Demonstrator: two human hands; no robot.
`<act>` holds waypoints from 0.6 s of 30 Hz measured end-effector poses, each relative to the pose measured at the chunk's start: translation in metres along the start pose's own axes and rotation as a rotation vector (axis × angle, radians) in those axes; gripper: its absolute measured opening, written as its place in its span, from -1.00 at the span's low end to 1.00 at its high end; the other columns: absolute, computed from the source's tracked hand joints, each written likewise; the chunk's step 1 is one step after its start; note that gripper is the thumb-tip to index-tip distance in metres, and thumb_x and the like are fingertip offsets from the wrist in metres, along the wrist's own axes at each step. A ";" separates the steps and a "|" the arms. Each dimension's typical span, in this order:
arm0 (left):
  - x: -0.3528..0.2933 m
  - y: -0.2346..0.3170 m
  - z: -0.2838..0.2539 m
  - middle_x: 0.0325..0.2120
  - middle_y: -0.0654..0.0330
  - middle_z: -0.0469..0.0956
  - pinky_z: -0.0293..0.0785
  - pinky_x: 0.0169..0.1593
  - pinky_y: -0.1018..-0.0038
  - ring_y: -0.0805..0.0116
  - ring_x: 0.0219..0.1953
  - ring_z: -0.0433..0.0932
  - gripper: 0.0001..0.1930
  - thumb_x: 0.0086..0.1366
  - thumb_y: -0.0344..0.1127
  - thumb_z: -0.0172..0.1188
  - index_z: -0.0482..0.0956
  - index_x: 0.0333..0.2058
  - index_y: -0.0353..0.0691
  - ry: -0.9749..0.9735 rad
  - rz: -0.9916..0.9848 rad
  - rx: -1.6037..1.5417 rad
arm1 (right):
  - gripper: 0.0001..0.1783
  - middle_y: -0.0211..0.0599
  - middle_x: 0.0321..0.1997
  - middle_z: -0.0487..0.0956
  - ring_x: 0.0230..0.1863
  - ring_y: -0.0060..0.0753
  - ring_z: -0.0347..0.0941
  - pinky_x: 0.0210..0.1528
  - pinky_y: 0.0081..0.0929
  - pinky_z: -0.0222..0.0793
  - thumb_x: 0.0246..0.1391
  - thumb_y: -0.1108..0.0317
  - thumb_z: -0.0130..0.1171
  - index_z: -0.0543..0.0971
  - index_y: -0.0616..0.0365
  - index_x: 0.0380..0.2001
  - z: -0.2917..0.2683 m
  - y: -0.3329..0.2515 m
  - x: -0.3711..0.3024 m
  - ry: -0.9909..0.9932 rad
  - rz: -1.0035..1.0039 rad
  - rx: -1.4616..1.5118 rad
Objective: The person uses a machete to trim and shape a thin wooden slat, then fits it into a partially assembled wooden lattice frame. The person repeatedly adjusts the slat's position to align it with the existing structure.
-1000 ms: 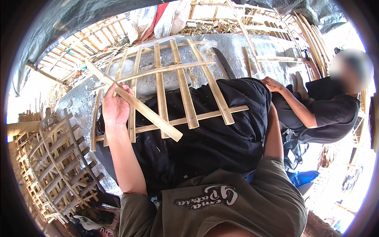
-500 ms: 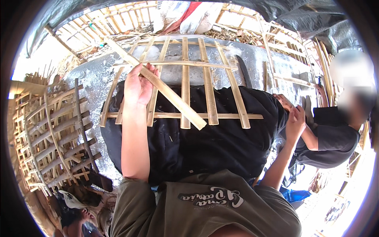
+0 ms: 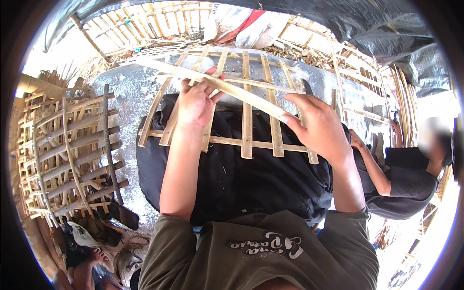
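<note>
A flat bamboo lattice of pale slats lies across my lap on black cloth. A long loose bamboo strip runs diagonally over it, from the upper left down to the right. My left hand grips this strip near its middle, fingers curled over it. My right hand holds the strip's lower right end, thumb on top.
A stack of finished bamboo lattices stands at my left. More frames lean at the back, under a dark tarpaulin. Another person in black sits at my right, one hand near the ground. Silvery sheeting covers the ground ahead.
My right hand has risen from my side and taken the strip's lower end. The strip has swung flatter across the lattice; my left hand keeps its hold.
</note>
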State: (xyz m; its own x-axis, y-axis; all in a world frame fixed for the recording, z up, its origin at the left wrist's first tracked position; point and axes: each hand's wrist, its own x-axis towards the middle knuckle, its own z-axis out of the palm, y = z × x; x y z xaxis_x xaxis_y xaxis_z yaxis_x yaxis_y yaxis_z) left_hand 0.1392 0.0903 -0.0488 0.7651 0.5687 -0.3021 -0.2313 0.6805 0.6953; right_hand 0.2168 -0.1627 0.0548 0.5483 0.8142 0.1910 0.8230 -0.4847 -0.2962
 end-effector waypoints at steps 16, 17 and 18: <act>-0.010 0.005 0.003 0.09 -0.05 0.51 0.53 0.19 -0.07 -0.05 0.15 0.56 -0.54 0.49 -0.42 0.05 0.15 0.28 -0.11 -0.175 -0.018 0.065 | -0.61 0.00 -0.39 0.64 -0.28 0.15 0.62 -0.22 0.00 0.56 0.20 0.18 0.29 0.54 0.12 0.02 0.052 0.030 0.020 -0.137 0.056 -0.046; -0.012 0.008 0.004 0.07 -0.02 0.52 0.52 0.19 -0.07 -0.03 0.14 0.56 -0.55 0.48 -0.38 0.10 0.19 0.26 -0.11 -0.185 -0.038 0.100 | -0.63 0.01 -0.39 0.64 -0.28 0.16 0.62 -0.23 0.00 0.55 0.21 0.18 0.28 0.55 0.13 -0.01 0.050 0.033 0.018 -0.127 0.067 0.001; -0.014 0.011 0.004 0.05 0.00 0.53 0.52 0.19 -0.06 -0.02 0.14 0.56 -0.57 0.47 -0.35 0.12 0.22 0.23 -0.12 -0.201 -0.033 0.118 | -0.65 0.02 -0.39 0.65 -0.28 0.17 0.62 -0.23 0.01 0.54 0.22 0.18 0.27 0.57 0.14 -0.03 0.048 0.034 0.018 -0.116 0.075 0.051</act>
State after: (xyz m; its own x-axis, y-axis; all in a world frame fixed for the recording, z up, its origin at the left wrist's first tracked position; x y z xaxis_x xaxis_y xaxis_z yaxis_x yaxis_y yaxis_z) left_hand 0.1287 0.0884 -0.0342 0.8781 0.4358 -0.1977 -0.1418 0.6315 0.7623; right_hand 0.2473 -0.1494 0.0031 0.5850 0.8090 0.0578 0.7699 -0.5316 -0.3530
